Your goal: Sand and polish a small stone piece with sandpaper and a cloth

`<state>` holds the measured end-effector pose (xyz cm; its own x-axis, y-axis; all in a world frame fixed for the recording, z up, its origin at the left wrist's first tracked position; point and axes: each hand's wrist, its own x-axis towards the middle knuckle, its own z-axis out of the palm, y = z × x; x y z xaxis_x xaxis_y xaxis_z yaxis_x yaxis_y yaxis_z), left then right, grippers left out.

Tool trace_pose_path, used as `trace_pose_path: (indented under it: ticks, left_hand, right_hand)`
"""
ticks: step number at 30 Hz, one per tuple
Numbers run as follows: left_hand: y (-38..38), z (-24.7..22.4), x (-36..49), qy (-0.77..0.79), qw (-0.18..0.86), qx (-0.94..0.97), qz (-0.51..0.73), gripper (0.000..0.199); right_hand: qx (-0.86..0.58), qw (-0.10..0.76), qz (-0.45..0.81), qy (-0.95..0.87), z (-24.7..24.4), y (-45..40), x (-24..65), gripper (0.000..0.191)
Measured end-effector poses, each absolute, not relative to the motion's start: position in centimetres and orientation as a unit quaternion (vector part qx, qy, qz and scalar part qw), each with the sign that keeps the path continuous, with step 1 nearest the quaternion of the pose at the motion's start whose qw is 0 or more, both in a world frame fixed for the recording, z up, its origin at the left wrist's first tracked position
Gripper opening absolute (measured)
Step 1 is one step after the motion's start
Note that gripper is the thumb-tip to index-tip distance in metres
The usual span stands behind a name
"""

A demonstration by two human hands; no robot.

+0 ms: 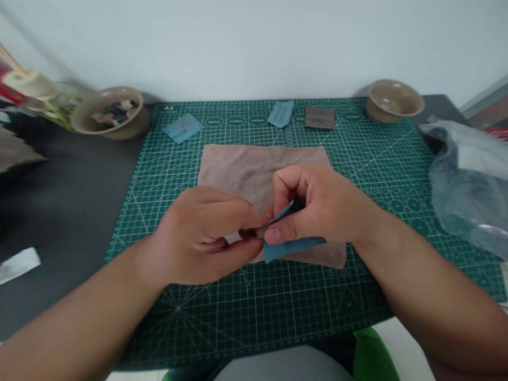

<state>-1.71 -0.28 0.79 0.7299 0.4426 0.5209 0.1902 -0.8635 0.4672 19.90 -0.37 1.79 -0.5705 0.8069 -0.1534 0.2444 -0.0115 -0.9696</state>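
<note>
Soft light, bright wall (254, 47), cutting mat (214, 312) shaded toward front, blurred, stretched edges

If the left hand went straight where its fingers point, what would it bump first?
The left hand would probably bump the right hand, at its thumb, or the blue sheet it pinches; they're so close that depth is unclear.

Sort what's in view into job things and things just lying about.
Likely part of the job:
blue sheet in the right hand
small piece, mostly hidden, in the left hand
cloth beneath
green mat
perhaps the rear sheets and bowl of pieces

Apparently just lying about:
clear plastic bag
bowl at right
white scrap
</note>
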Motion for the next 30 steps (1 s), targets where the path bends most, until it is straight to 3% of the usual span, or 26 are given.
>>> trace_pose_path:
  ticks: [3,5,10,12,15,18,20,23,25,30]
  left_hand:
    - [0.3,-0.3,-1.6,0.169,0.104,0.948,0.248,0.009]
    - [0.3,-0.3,-1.5,0.187,0.107,0.949,0.231,0.014]
    - [-0.7,1.5,-1.8,0.219,0.253,0.88,0.337,0.005]
    - [-0.8,1.6,-1.9,0.218,0.257,0.874,0.349,0.008]
    - [-0.2,0.5,-1.8,0.205,0.164,0.913,0.311,0.004]
    - [0.3,-0.4,-1.5,0.189,0.105,0.948,0.231,0.013]
    - [0.2,-0.1,-1.4,0.21,0.142,0.933,0.256,0.015]
    - [-0.5,1.0,-1.6,0.233,0.24,0.878,0.343,0.003]
    - [-0.7,1.3,-1.7,0.226,0.246,0.876,0.347,0.006]
    - [0.1,0.3,-1.6,0.197,0.116,0.935,0.27,0.009]
  right_hand:
    - [-0.44,0.249,0.455,-0.733,1.2,-0.3,19.5,0.027]
    - [-0.451,0.249,0.437,-0.737,1.1,-0.2,19.4,0.027]
    - [-0.372,0.227,0.66,-0.612,2.0,-0.2,20.2,0.034]
    - [-0.358,0.225,0.675,-0.604,2.0,-0.3,20.2,0.035]
    - [-0.413,0.247,0.542,-0.689,1.4,-0.3,19.7,0.03]
    - [-0.457,0.248,0.399,-0.755,1.0,-0.3,19.3,0.025]
    - [-0.452,0.248,0.449,-0.73,1.1,-0.2,19.5,0.027]
    - [-0.394,0.243,0.633,-0.62,1.6,-0.2,20.0,0.033]
    - [-0.37,0.236,0.675,-0.593,1.7,-0.2,20.1,0.033]
    - [-0.462,0.275,0.486,-0.689,1.3,-0.2,19.7,0.029]
